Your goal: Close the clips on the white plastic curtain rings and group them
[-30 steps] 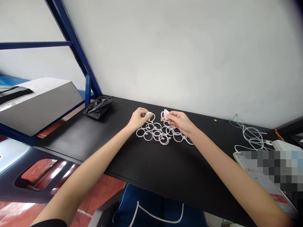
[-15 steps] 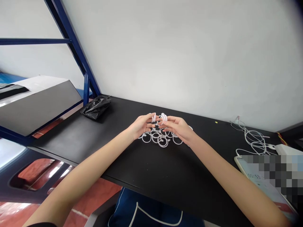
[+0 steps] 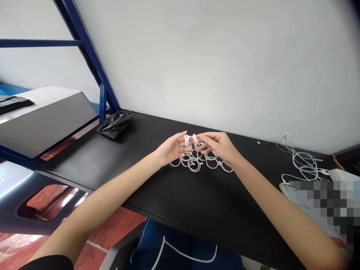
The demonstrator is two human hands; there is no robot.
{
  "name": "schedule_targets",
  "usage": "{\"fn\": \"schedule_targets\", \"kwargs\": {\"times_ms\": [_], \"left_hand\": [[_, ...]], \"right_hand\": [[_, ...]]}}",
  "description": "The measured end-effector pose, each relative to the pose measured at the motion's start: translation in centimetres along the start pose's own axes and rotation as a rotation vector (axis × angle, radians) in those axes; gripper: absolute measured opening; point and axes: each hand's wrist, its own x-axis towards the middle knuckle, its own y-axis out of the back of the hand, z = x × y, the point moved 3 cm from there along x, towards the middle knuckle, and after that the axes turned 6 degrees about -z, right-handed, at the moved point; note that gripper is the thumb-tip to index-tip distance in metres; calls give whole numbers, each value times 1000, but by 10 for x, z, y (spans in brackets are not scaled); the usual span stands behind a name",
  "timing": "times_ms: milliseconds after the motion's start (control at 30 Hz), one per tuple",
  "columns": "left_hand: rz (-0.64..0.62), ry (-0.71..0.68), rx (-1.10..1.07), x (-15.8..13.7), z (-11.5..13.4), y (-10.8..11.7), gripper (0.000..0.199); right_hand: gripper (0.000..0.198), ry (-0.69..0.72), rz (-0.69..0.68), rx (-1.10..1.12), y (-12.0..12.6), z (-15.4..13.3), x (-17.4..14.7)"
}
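My left hand (image 3: 172,149) is palm up with its fingers stretched to the right. White rings (image 3: 187,140) hang looped round its fingers, and the thumb is raised beside them. Opposite it, my right hand (image 3: 218,145) pinches another white ring or small group of rings (image 3: 195,140) between thumb and fingers, close to the left fingertips. Exactly how many rings each hand carries I cannot tell. Below both hands lies a loose heap of white plastic rings (image 3: 194,165) with small knobs or eyelets, like curtain rings. The hands partly cover the heap.
The black table (image 3: 174,195) meets a white wall (image 3: 197,67). At its far left corner lies a crumpled black plastic bag (image 3: 115,125), near a blue metal frame (image 3: 94,63). To the right are a tangled white cable (image 3: 305,165) and a phone (image 3: 288,191).
My right hand has shifted slightly right, and its fingers now pinch the rings by the left fingertips. The left fingers are straighter, with rings around them. The view has tilted slightly.
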Motion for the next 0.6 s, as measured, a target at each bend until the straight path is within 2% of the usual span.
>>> {"fn": "schedule_targets", "kwargs": {"times_ms": [167,333,433,500,600], "left_hand": [[-17,-27,31,-1,-1,0,33],[-39,-64,88,-1,-2,0,27],[-65,-91,136,-3,-2,-3,26],[-89,-107,168,-4,-2,-4,27],[-92,-117,230,-5,-3,-5,31]], "right_hand": [[25,38,4,-135,5,-10,-5],[28,64,83,-158,16,-7,-2],[36,52,163,-224,21,2,2],[47,38,128,-252,19,8,4],[59,-11,-24,-218,10,13,4]]}}
